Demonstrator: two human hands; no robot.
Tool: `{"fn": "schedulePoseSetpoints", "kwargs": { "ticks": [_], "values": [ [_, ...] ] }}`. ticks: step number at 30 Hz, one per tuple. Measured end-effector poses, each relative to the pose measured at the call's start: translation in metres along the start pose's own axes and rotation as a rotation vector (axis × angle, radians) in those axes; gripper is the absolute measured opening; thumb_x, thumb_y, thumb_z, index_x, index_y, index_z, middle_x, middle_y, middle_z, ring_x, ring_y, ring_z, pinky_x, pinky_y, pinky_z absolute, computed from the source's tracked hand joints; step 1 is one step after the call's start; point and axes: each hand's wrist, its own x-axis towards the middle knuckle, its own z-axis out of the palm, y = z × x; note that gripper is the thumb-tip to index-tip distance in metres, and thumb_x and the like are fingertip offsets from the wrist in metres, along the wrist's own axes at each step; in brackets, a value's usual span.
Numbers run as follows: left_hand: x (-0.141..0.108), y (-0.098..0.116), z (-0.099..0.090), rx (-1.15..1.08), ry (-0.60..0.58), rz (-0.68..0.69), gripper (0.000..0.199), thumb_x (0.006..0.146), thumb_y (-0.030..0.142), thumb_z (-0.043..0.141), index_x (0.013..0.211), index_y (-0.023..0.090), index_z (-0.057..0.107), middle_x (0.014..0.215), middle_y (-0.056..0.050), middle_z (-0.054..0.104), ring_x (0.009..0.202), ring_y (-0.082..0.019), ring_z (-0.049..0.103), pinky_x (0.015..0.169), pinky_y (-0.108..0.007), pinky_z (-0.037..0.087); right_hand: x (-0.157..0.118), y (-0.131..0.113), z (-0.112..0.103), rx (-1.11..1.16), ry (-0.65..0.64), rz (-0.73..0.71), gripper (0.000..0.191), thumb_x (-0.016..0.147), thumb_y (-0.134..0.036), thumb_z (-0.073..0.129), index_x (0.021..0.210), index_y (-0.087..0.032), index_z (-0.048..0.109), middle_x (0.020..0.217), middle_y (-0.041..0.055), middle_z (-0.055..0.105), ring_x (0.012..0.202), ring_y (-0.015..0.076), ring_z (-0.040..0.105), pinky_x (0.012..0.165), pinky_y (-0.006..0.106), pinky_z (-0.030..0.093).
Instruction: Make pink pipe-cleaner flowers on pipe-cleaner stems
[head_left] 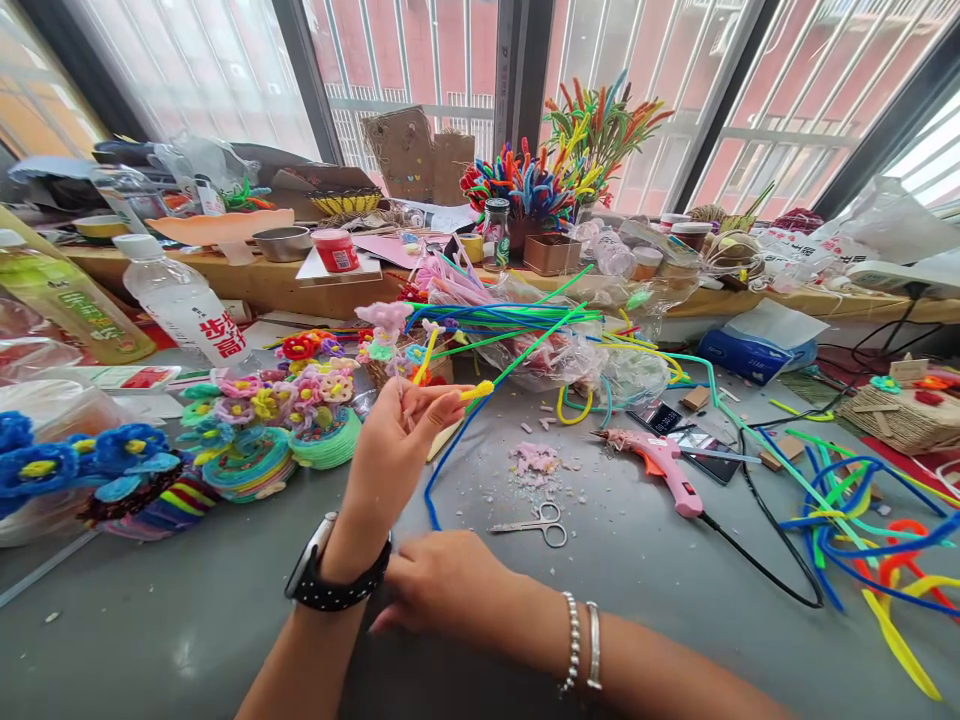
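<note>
One yellow pipe cleaner (481, 390) pinched in the left hand (390, 448)

Through the head camera I see the left hand raised over the grey table (247, 610), thumb and fingers closed on the yellow pipe cleaner, whose fuzzy end pokes out past the thumb to the right. A second yellow length (426, 358) stands up from behind the fingers. Right by the fuzzy end, a green pipe cleaner (541, 344) slants up and away; I can't tell whether the fingers grip that too.

The right hand (454, 580) is lower down, its fingers partly hidden behind the left wrist and its black watch strap (341, 592). From here I can't make out whether it holds anything. Just above it, a bent blue pipe cleaner (448, 462) angles down toward the knuckles.

Small metal scissors (517, 525) lie near the right hand, with pink clippings (535, 460) scattered just beyond. Further right I have a pink glue gun (660, 462) lying beside a smartphone (664, 418), then a tangle of coloured pipe cleaners (862, 500). To the left of the left hand sit pots wrapped in striped pipe cleaner (251, 468), topped with fuzzy flowers (234, 410).
</note>
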Motion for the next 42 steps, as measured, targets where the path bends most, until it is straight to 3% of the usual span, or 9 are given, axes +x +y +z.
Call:
{"fn": "schedulePoseSetpoints", "kwargs": {
  "ticks": [4, 9, 13, 18, 27, 33, 38, 40, 42],
  "values": [
    [0.001, 0.003, -0.012, 0.075, 0.037, 0.014, 0.035, 0.066, 0.029, 0.064, 0.06, 0.02, 0.03, 0.077, -0.005, 0.067, 0.076, -0.019, 0.065, 0.069, -0.031, 0.054, 0.011, -0.008, 0.009, -0.036, 0.023, 0.017, 0.053, 0.07, -0.066, 0.037, 0.084, -0.018, 0.057, 0.068, 0.0041, 0.064, 0.061, 0.0184, 0.062, 0.045, 0.024, 0.045],
    [-0.001, 0.006, -0.022, 0.15, 0.107, 0.026, 0.03, 0.064, 0.021, 0.065, 0.06, 0.02, 0.035, 0.07, 0.0, 0.066, 0.065, -0.015, 0.064, 0.063, -0.029, 0.055, 0.003, -0.006, 0.0, -0.087, 0.011, 0.207, 0.058, 0.068, -0.066, 0.039, 0.065, -0.013, 0.061, 0.063, 0.0084, 0.062, 0.057, 0.0199, 0.061, 0.045, 0.026, 0.046],
    [-0.002, 0.009, -0.025, 0.22, 0.139, 0.076, 0.028, 0.064, 0.018, 0.064, 0.061, 0.02, 0.037, 0.072, 0.001, 0.067, 0.067, -0.015, 0.063, 0.065, -0.029, 0.055, 0.001, -0.012, -0.011, -0.126, -0.019, 0.405, 0.041, 0.073, -0.05, 0.052, 0.076, -0.01, 0.062, 0.071, 0.0126, 0.061, 0.064, 0.0223, 0.06, 0.047, 0.029, 0.048],
    [-0.004, 0.013, -0.026, 0.315, 0.19, 0.121, 0.025, 0.065, 0.023, 0.062, 0.063, 0.02, 0.038, 0.076, -0.001, 0.066, 0.067, -0.015, 0.063, 0.065, -0.028, 0.054, 0.016, -0.022, -0.011, -0.134, -0.082, 0.497, 0.015, 0.071, -0.019, 0.058, 0.078, -0.007, 0.063, 0.072, 0.0156, 0.062, 0.066, 0.0225, 0.06, 0.05, 0.03, 0.049],
    [-0.009, 0.02, -0.033, 0.44, 0.237, 0.174, 0.034, 0.068, 0.028, 0.061, 0.059, 0.022, 0.028, 0.076, 0.002, 0.065, 0.067, -0.015, 0.064, 0.059, -0.025, 0.052, 0.033, -0.02, -0.017, 0.035, -0.23, 0.528, 0.016, 0.069, -0.006, 0.053, 0.077, -0.013, 0.066, 0.082, 0.0131, 0.067, 0.072, 0.0204, 0.064, 0.052, 0.026, 0.05],
    [-0.02, 0.01, -0.049, 0.867, 0.298, 0.269, 0.035, 0.071, 0.032, 0.056, 0.058, 0.021, 0.025, 0.072, 0.002, 0.066, 0.069, -0.015, 0.063, 0.05, -0.022, 0.044, 0.014, -0.001, -0.023, 0.044, -0.244, 0.598, 0.017, 0.074, -0.01, 0.049, 0.081, -0.011, 0.065, 0.084, 0.0162, 0.067, 0.074, 0.024, 0.065, 0.059, 0.032, 0.051],
    [-0.054, -0.022, -0.082, 1.299, 0.294, 0.604, 0.023, 0.076, 0.031, 0.052, 0.063, 0.021, 0.036, 0.057, 0.004, 0.06, 0.043, -0.009, 0.053, 0.041, -0.02, 0.034, 0.004, 0.002, -0.033, 0.028, -0.259, 0.697, 0.018, 0.076, -0.011, 0.048, 0.085, -0.008, 0.064, 0.084, 0.0195, 0.066, 0.075, 0.0267, 0.065, 0.059, 0.034, 0.051],
    [-0.07, -0.033, -0.096, 1.437, 0.241, 0.676, 0.015, 0.08, 0.028, 0.045, 0.068, 0.02, 0.042, 0.053, 0.004, 0.057, 0.038, -0.009, 0.05, 0.041, -0.02, 0.034, 0.003, -0.001, -0.033, 0.044, -0.252, 0.703, 0.019, 0.077, -0.013, 0.048, 0.089, -0.009, 0.062, 0.086, 0.0184, 0.066, 0.076, 0.0266, 0.064, 0.06, 0.034, 0.051],
    [-0.084, -0.042, -0.108, 1.516, 0.167, 0.695, 0.016, 0.084, 0.025, 0.04, 0.069, 0.019, 0.043, 0.066, 0.001, 0.064, 0.039, -0.008, 0.051, 0.043, -0.021, 0.035, 0.003, -0.003, -0.031, 0.058, -0.233, 0.694, 0.019, 0.078, -0.014, 0.048, 0.091, -0.009, 0.061, 0.086, 0.0178, 0.066, 0.077, 0.027, 0.064, 0.06, 0.035, 0.051]
  ]
}}
